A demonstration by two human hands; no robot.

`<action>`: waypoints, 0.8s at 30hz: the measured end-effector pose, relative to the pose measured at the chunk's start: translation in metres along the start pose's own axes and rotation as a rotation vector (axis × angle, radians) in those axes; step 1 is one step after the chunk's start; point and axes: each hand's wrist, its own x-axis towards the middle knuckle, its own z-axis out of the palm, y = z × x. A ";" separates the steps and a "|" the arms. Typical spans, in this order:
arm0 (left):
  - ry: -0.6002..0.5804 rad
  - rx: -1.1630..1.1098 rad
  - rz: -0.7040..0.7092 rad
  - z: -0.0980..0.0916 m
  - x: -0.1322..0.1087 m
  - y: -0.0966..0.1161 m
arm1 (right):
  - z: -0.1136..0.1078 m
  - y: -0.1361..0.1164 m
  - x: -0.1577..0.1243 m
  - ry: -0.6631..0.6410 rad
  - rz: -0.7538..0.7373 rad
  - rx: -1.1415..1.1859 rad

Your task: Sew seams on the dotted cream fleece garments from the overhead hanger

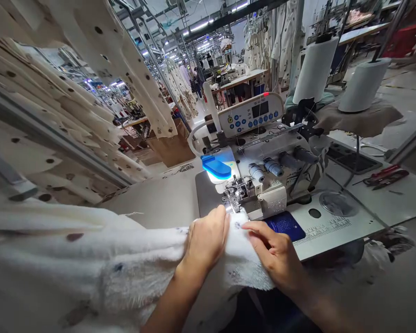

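White plush fabric (131, 259) with dark spots lies across the front of an overlock sewing machine (277, 157), its edge up by the presser foot (236, 196). My left hand (206, 238) is closed on the fabric just left of the foot, its fingertips hidden from me. On the right side of the cloth, my right hand (275, 254) grips the edge between thumb and bent fingers. A lit blue lamp cover (217, 167) sits above the needle area. The needle itself is too small to make out.
Spotted fabric pieces (121, 69) hang from a rail at left. Two white thread cones (315, 69) stand behind the machine. Red-handled tools (384, 175) and a clear round dish (338, 203) lie on the table at right. A brown cardboard box (171, 145) stands beyond the table.
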 end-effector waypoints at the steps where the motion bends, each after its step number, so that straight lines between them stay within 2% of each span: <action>1: 0.001 0.005 -0.004 0.001 0.004 0.000 | -0.001 -0.001 0.003 -0.008 0.004 -0.019; 6: -0.080 -0.046 -0.062 0.001 0.032 -0.005 | -0.003 -0.004 0.027 0.030 0.100 -0.039; 8: -0.062 -0.081 -0.081 0.001 0.034 -0.009 | -0.002 -0.005 0.031 0.053 0.133 -0.016; 10: 0.084 -0.158 0.001 0.003 0.023 -0.010 | -0.002 -0.005 0.025 0.062 0.165 0.035; 12: 0.284 -0.286 0.210 0.006 0.001 -0.006 | -0.002 -0.002 0.009 0.048 0.162 0.126; 14: 0.397 -0.391 0.394 0.014 -0.024 0.003 | -0.002 0.003 -0.011 0.009 0.130 0.206; 16: 0.437 -0.429 0.426 0.022 -0.041 0.013 | -0.001 0.011 -0.024 0.034 0.089 0.217; 19: 0.498 -0.481 0.364 0.029 -0.049 0.021 | 0.003 0.021 -0.021 0.220 0.080 0.167; 20: 0.511 -0.506 0.351 0.030 -0.048 0.023 | 0.004 0.022 -0.015 0.201 0.105 0.177; 21: 0.524 -0.524 0.343 0.030 -0.047 0.023 | 0.005 0.023 -0.010 0.123 0.139 0.217; 24: 0.578 -0.503 0.343 0.028 -0.045 0.024 | 0.003 0.018 -0.004 -0.236 0.237 0.401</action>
